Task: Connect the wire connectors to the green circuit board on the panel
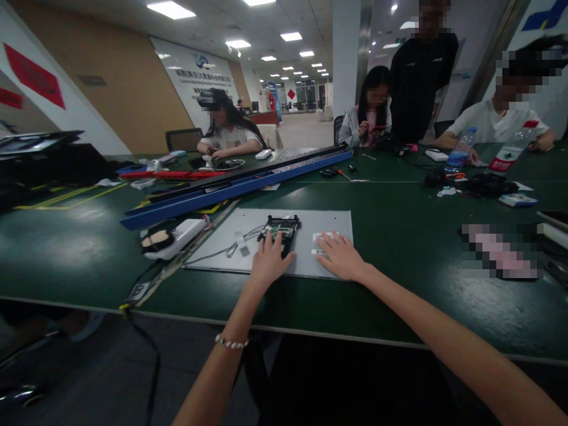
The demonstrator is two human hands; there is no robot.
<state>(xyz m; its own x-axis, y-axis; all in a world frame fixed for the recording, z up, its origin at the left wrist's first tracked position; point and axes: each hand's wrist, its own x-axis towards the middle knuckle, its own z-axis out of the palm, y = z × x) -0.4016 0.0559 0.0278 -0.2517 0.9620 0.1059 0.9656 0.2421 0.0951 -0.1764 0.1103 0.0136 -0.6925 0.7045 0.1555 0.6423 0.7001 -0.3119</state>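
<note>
A flat grey-white panel point(306, 222) lies on the green table in front of me. On its middle sits a black frame with a green circuit board point(283, 227), and thin cables point(224, 249) run from it toward the left, with a strip of tape over them. My left hand point(270, 260) rests with spread fingers at the near edge of the circuit board, covering part of it. Flat on the panel's right side is my right hand point(341, 254), fingers apart, partly over white labels point(318, 251). Neither hand grips anything.
Long blue and black rails point(239, 186) lie diagonally beyond the panel. A white power strip point(177, 238) stands left, its cable hanging over the table's front edge. At right are bottles point(461, 151), black cables and a blurred-out pinkish object point(503, 251). Several people are across the table.
</note>
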